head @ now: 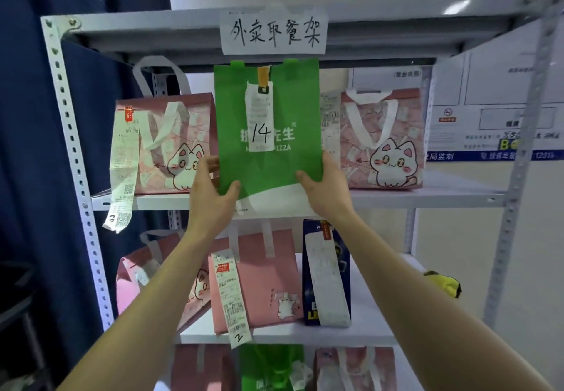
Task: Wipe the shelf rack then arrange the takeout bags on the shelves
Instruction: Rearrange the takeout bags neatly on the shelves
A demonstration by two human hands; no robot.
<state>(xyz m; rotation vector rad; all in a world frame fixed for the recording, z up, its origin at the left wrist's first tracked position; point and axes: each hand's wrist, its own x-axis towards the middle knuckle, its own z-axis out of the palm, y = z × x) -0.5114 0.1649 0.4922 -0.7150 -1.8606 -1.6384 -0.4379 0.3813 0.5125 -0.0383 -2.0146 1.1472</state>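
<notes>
Green bag (268,162) is up in both your hands, in the gap between the pink bags, mid-span of the shelf (442,195). Its bottom hangs in front of and below the shelf lip, so I judge it's not seated.

Risks:
- Let go now and it drops off the near edge onto the bags below.
- Push it in without lifting and the base catches the lip and folds.
- The gap is tight. Its sides overlap the left pink bag (171,134) and the right pink bag (381,140), so you can shove either one aside, or snag the long receipt (120,162) that dangles past the lip.
- The handles sit just under the top shelf (152,27). Lift too high and they jam.

Grip: left hand (210,192) clamps the lower left edge, thumb on the front, fingers behind. Right hand (328,191) does the same on the lower right edge.

Look: flat, floppy fabric, green with a white bottom band and white lettering. The receipt (259,110) on the front has "14" handwritten on it. Contents: can't tell.
</notes>
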